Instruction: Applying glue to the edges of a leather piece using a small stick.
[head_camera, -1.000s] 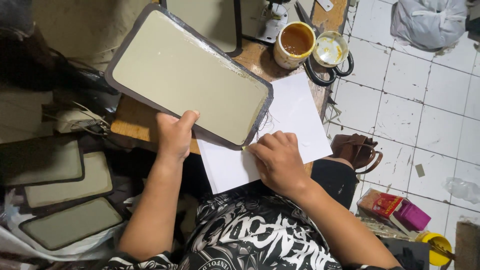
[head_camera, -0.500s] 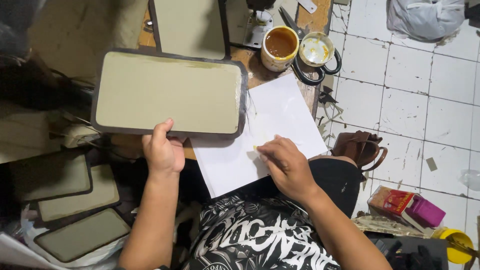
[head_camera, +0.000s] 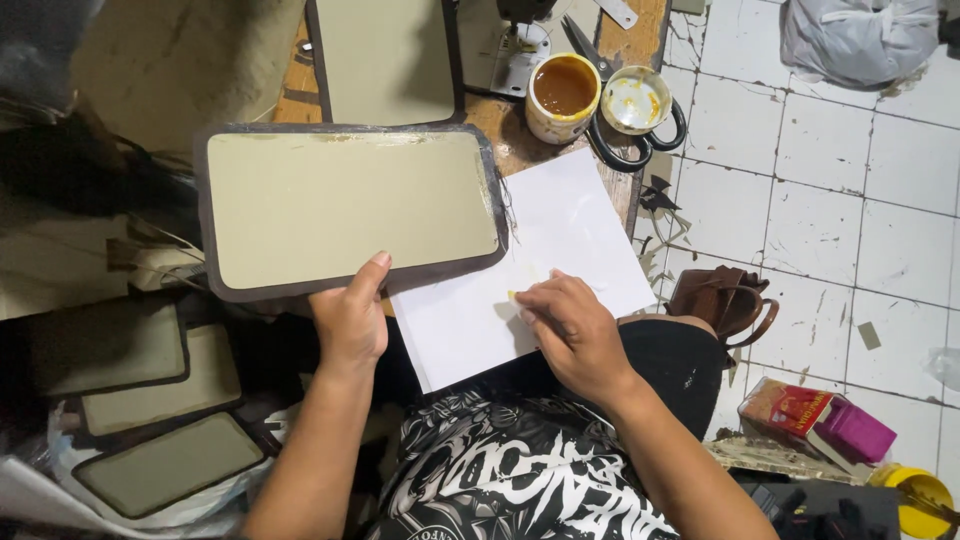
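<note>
Khaki-grey board with a dark fabric border, that's the panel (head_camera: 350, 208), filling the upper left-centre of the frame with its long axis running left to right, nearly level; the left hand (head_camera: 350, 322) comes up from below it, thumb pressed flat on the lower border near the middle, the other fingers hidden beneath, so it reads as a pinch grip on that near edge; the panel lies directly above and beyond those fingers, most of its length spreading to either side of the grip. Its lower right corner overlaps the white paper sheet (head_camera: 530, 275) at centre frame; on that sheet sits the right hand (head_camera: 570, 325), fingers curled and bunched, tips pressed down beside a small yellowish smear; whether it pinches anything, I cannot tell. The left hand is the one on the panel; the right is close to its lower right corner but apart from it. Up top, an open glue can (head_camera: 562, 92) stands beside its lid (head_camera: 634, 100), with black-handled scissors (head_camera: 625, 138) under them; more bordered panels (head_camera: 160, 410) are stacked at lower left.
</note>
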